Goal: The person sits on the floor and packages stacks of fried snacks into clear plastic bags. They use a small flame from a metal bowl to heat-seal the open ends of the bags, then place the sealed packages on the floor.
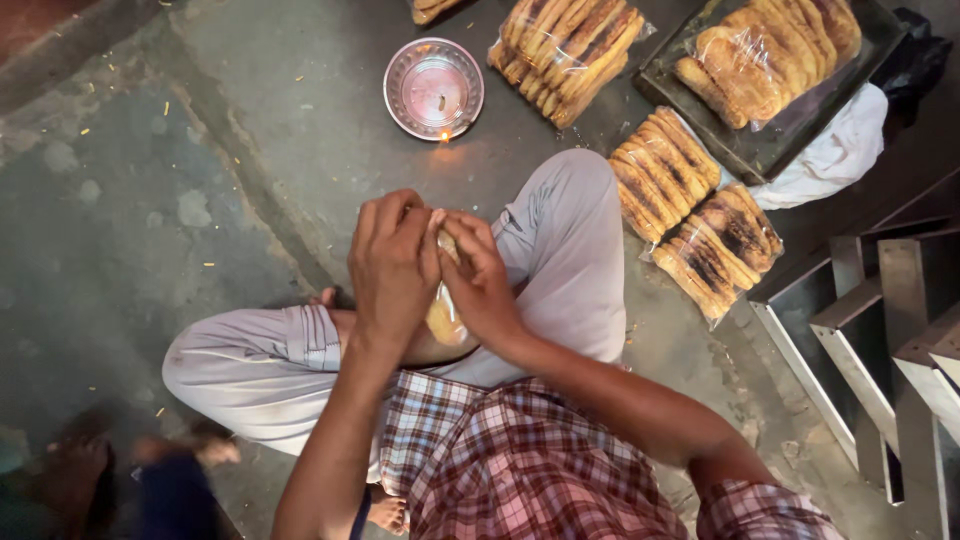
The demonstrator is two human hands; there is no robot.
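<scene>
Bag in hands: a small clear bag of pastry (445, 312) sits between both hands, in the middle of the view, over the person's lap.
Left hand: the left hand (392, 268) is curled shut on the top of the bag, fingers bent tight together, at 9 o'clock from the bag.
Right hand: the right hand (482, 285) is closed on the same bag from 3 o'clock, its fingertips meeting the left hand's at the top.
Candle plate: a round metal plate (434, 88) with a small flame on its near edge lies on the floor at 12 o'clock from the hands.
Packed bags: full bags of long brown pastries (565, 55) lie at 1 o'clock, and more bags (690, 210) at 2 to 3 o'clock, just beside the knee.
Tray: a dark tray (770, 140) at 2 o'clock holds another full bag.
Metal frame: grey metal bars (880, 330) stand at 3 o'clock, well apart from the hands.
</scene>
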